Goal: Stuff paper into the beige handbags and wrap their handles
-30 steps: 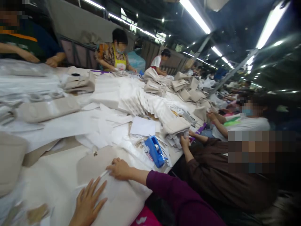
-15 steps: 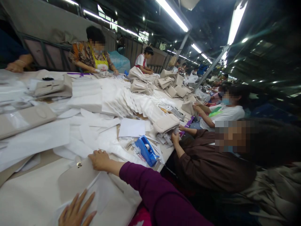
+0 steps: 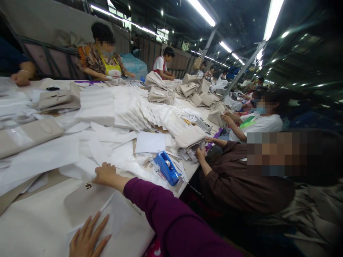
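A beige bag flap (image 3: 85,203) with a small metal clasp (image 3: 88,185) lies in front of me among white sheets. My right hand (image 3: 105,174), at the end of a purple sleeve, has its fingers bent and closed at the flap's far edge, just right of the clasp; the fingertips are hidden. Nearer to me, my left hand (image 3: 89,235) lies palm down with spread fingers on a white sheet (image 3: 116,214) and the lower part of the bag. It grips nothing.
A blue tape dispenser (image 3: 168,167) stands right of my right hand. Behind are white stacked sheets (image 3: 134,107) and beige bags (image 3: 158,94). A person in a brown top (image 3: 235,182) handles a bag (image 3: 190,136) at the right edge. Other people work across the table.
My right hand has shifted slightly left and away from me, closer to the clasp, with its fingers more bent. My left hand has barely moved. The view has shifted a little.
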The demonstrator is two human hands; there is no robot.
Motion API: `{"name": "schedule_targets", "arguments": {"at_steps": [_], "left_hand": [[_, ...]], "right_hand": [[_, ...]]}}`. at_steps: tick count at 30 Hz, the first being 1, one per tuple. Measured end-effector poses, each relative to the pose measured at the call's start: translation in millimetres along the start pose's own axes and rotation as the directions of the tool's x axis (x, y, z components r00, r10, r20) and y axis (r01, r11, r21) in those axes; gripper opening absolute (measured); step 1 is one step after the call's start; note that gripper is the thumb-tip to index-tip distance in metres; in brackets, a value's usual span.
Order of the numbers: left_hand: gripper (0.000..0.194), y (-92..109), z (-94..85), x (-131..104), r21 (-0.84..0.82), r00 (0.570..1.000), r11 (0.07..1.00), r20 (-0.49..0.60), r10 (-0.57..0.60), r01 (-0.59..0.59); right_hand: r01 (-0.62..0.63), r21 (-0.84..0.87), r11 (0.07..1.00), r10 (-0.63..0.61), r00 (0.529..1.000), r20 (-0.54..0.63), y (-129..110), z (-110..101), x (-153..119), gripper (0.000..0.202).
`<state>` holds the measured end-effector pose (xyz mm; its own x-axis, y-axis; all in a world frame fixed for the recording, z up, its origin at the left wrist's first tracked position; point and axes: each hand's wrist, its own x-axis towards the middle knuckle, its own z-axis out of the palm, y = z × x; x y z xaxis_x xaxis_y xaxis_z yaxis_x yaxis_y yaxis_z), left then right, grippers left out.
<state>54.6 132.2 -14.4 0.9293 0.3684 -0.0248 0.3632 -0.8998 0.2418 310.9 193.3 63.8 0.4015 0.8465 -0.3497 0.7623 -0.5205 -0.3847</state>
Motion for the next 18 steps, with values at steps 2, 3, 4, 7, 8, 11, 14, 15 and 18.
{"name": "schedule_targets", "arguments": {"at_steps": [2,3,4,7,8,11,14,15,18], "left_hand": [[0.052,-2,1.9,0,-0.015,1.0,1.0,0.002,0.009,-0.009],[0.052,-2,2.3,0,-0.02,1.0,1.0,0.008,0.01,-0.01],[0.052,-2,2.2,0,-0.02,1.0,1.0,0.011,0.008,-0.008],[0.052,-1,0.5,-1,-0.008,1.0,1.0,0.011,-0.007,0.007],[0.052,-1,0.0,-1,-0.004,1.0,1.0,0.009,-0.004,0.004],[0.052,-1,0.7,-1,0.013,1.0,1.0,-0.004,0.02,-0.02],[0.053,-3,4.6,-1,0.029,0.999,0.998,-0.027,0.047,-0.047],[0.053,-4,6.0,-1,0.028,0.998,0.999,-0.036,0.047,-0.046],[0.052,-5,8.8,-1,0.012,0.998,0.999,-0.053,0.03,-0.029]], "right_hand": [[0.043,0.029,0.999,-0.045,0.996,0.078,-3,-8,-3,0.046],[0.068,0.049,0.996,-0.074,0.989,0.127,-5,-12,-5,0.045],[0.103,0.068,0.992,-0.114,0.978,0.176,-7,-16,-7,0.044],[0.244,0.077,0.967,-0.255,0.936,0.243,-17,-26,-19,0.039],[0.288,0.066,0.956,-0.295,0.923,0.247,-20,-27,-24,0.038],[0.347,0.029,0.937,-0.343,0.907,0.244,-26,-27,-36,0.04],[0.427,0.065,0.902,-0.431,0.878,0.211,-27,-19,-45,0.043],[0.471,0.082,0.878,-0.477,0.856,0.199,-27,-16,-47,0.041],[0.574,0.054,0.817,-0.575,0.805,0.142,-25,-8,-56,0.029]]}}
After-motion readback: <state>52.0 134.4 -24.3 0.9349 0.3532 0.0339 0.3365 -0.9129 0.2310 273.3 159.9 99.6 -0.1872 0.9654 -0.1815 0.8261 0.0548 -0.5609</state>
